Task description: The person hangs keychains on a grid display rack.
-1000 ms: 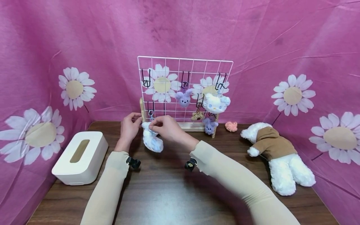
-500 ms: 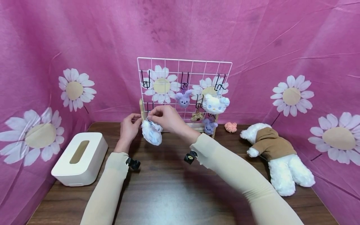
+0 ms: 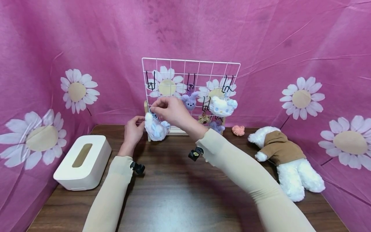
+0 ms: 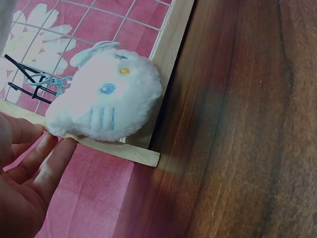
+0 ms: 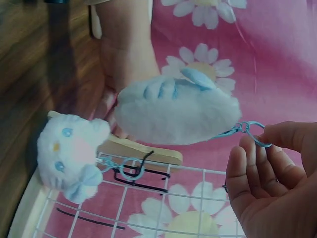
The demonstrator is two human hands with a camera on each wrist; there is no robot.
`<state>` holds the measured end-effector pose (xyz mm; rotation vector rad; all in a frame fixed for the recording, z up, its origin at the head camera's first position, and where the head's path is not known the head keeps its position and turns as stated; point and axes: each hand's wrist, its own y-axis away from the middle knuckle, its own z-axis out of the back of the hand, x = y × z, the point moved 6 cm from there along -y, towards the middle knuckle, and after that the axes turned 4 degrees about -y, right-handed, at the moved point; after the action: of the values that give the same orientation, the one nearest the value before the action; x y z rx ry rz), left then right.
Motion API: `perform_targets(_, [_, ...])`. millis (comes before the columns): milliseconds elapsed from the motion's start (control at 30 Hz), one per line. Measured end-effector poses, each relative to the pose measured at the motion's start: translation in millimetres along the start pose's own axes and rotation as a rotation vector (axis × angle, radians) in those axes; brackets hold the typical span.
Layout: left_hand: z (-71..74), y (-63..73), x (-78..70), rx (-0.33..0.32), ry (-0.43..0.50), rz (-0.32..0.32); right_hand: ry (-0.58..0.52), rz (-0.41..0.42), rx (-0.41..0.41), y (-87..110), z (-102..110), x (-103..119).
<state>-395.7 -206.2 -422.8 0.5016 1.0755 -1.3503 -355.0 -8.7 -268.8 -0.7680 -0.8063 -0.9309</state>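
My right hand point(image 3: 174, 111) pinches the light blue ring point(image 5: 260, 134) of a white plush keychain point(image 5: 176, 109) between thumb and fingertips. The keychain dangles in front of the rack's left side. Behind it, another white cat-face plush point(image 5: 64, 144) with a blue bow hangs from a lower left black hook point(image 5: 143, 181); in the head view the held one largely covers it. My left hand point(image 3: 134, 132) grips the wooden post point(image 4: 143, 154) at the rack's left end. The white wire grid point(image 3: 191, 60) rises from this stand.
Other plush charms hang further right: a purple one point(image 3: 189, 101), a white cat point(image 3: 222, 107), a brown one point(image 3: 204, 119) and a lower purple one point(image 3: 216, 126). A white tissue box point(image 3: 95, 161) stands left. A pink item point(image 3: 238, 130) and a plush toy point(image 3: 285, 151) lie right.
My right hand has lifted the white plush keychain up from near the table, raising it before the rack's left side. The left hand has stayed at the post.
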Motion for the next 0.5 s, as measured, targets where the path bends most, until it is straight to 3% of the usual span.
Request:
perform_targets(267, [1.8, -1.2, 2.2, -0.01, 0.043, -0.019, -0.013, 0.042, -0.055, -10.4, 9, 17])
perform_targets(300, [-0.5, -6.9, 13.0, -0.015, 0.076, -0.044, -0.017, 0.041, -0.06, -11.8, 9, 19])
perform_targets(333, [0.1, -6.5, 12.7, -0.019, 0.076, -0.05, -0.022, 0.04, -0.063, -13.3, 10, 20])
perform_targets(500, [-2.5, -5.3, 11.4, 0.004, 0.106, -0.034, -0.027, 0.035, -0.092, -19.5, 16, 26])
